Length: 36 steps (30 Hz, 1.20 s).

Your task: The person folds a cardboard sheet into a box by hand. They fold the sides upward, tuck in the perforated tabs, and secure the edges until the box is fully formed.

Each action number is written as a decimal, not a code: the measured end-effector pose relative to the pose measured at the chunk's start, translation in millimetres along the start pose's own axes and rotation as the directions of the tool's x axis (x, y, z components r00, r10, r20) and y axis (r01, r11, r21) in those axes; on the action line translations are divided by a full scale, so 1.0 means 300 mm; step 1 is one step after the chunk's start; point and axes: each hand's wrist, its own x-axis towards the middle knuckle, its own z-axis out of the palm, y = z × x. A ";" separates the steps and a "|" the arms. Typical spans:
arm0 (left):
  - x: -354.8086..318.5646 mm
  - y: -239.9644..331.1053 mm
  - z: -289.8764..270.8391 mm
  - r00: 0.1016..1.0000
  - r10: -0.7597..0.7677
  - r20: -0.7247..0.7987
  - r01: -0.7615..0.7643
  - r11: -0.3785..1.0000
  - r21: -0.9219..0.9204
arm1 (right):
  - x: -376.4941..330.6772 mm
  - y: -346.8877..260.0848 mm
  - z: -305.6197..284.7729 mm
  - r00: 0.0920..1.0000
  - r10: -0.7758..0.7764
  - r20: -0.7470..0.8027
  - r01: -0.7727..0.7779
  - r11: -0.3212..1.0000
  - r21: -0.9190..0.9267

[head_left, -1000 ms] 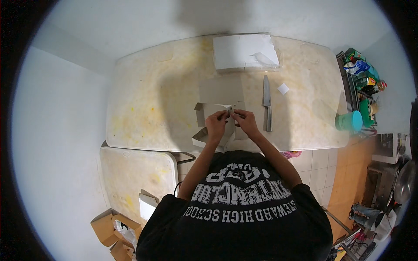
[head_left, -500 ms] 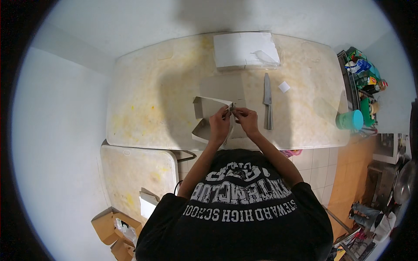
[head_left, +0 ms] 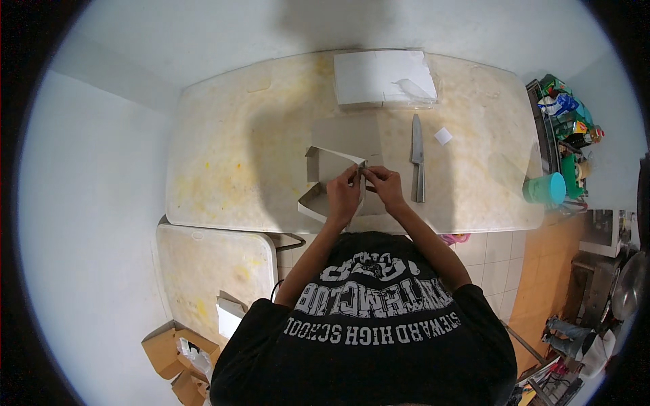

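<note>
A partly folded cardboard box (head_left: 332, 160), grey inside with raised white-edged side walls, lies near the table's front edge. My left hand (head_left: 344, 197) is closed on the box's right corner, fingers pinching the edge. Just beside it, my right hand (head_left: 386, 185) pinches the same corner from the right, and the fingertips of both hands nearly meet. The flat grey flap (head_left: 345, 132) of the box spreads away from me on the table. To the right lies a kitchen knife (head_left: 418, 159) with a metal handle, its blade pointing to the far side.
A stack of white cardboard (head_left: 382, 74) lies at the table's far edge. A small white square (head_left: 443, 136) is right of the knife. A teal cup (head_left: 546, 188) stands at the right edge, by a rack (head_left: 548, 128) of packages. Open brown boxes (head_left: 166, 355) sit lower left.
The box's raised walls have shifted slightly, the far-left one a little rightward. Both hands keep their pinch at the corner, with only small finger movement.
</note>
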 end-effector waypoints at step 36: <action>-0.005 0.112 0.025 0.948 0.076 0.309 -0.128 0.980 0.153 | 0.050 -0.009 -0.027 0.973 -0.219 -0.072 0.225 0.970 0.096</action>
